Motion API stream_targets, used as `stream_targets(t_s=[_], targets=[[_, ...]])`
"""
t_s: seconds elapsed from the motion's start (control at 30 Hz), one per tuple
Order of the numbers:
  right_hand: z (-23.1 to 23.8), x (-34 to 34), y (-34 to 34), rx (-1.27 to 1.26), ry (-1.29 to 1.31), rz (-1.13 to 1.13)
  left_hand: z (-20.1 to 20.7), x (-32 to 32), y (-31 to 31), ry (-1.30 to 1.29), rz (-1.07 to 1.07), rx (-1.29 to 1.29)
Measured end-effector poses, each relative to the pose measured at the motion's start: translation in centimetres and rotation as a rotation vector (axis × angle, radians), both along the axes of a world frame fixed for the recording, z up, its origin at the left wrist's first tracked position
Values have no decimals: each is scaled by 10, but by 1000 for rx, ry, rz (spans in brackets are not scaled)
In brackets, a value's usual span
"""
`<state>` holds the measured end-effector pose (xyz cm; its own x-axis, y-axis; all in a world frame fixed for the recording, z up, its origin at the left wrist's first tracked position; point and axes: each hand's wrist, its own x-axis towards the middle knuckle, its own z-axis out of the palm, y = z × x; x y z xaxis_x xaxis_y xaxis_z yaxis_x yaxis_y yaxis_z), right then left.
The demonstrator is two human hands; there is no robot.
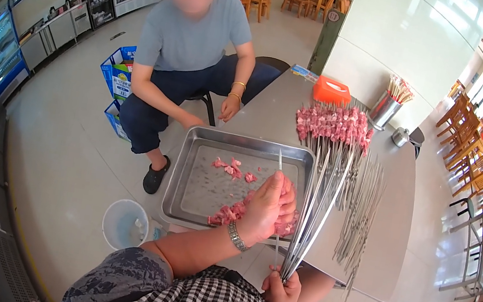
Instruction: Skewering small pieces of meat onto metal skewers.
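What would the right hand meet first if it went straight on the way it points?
Probably the metal tray, at its near rim by the right corner; the right hand's height is unclear, so it might pass above.

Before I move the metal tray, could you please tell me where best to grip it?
Probably grip the metal tray by its left and right rims, from outside: it is wide, shallow and open-topped, with meat inside, though skewers crowd the right edge.
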<state>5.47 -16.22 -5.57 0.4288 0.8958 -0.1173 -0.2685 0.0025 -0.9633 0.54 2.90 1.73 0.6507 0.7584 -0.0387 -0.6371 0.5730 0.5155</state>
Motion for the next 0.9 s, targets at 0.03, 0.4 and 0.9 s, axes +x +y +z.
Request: stream_targets(t_s=[0.03,0.4,0.9], targets=[[4,0,1,-11,-10,-2,-2,1,1,-26,-4,-15],[11,4,4,-48,-15,80,4,-12,27,5,47,38],[-3,6,-6,-27,-57,-74,-8,-11,42,115,148,196]])
